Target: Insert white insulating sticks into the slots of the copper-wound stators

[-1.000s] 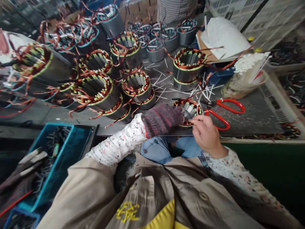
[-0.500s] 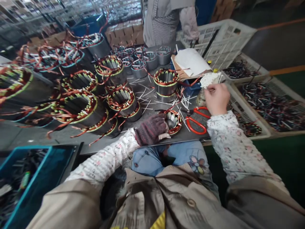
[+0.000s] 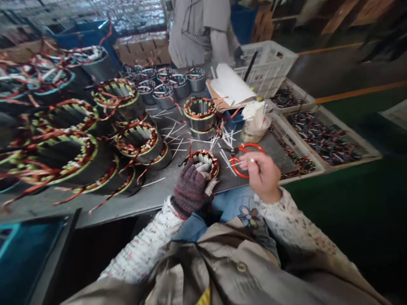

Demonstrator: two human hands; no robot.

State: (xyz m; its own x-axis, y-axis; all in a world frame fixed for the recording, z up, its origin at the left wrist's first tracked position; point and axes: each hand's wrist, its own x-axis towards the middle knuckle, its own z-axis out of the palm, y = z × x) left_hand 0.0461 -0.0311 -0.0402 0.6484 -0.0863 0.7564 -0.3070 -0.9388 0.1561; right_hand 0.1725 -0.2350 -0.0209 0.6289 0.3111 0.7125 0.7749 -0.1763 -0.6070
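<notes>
My left hand [image 3: 190,186], in a dark knitted glove, grips a small copper-wound motor stator [image 3: 204,164] at the table's near edge. My right hand [image 3: 262,173] is bare and hovers just right of that stator, with thumb and fingertips pinched on a thin white strip [image 3: 242,163]. Red-handled scissors [image 3: 246,159] lie on the table under those fingertips. Loose white strips [image 3: 226,142] are scattered beyond the stator. A bundle of white strips [image 3: 254,120] stands in a clear bag nearby.
Several large wound stators [image 3: 65,154] crowd the steel table [image 3: 149,203] to my left. Papers [image 3: 229,84] lie at the back. White crates of wire coils [image 3: 326,140] sit right. A person [image 3: 200,36] stands beyond the table. A blue bin [image 3: 19,254] is below left.
My right hand has come back from the bundle of white strips to above the scissors, now pinching a strip. The small stator is turned in my left hand. The whole view has shifted as my head turned.
</notes>
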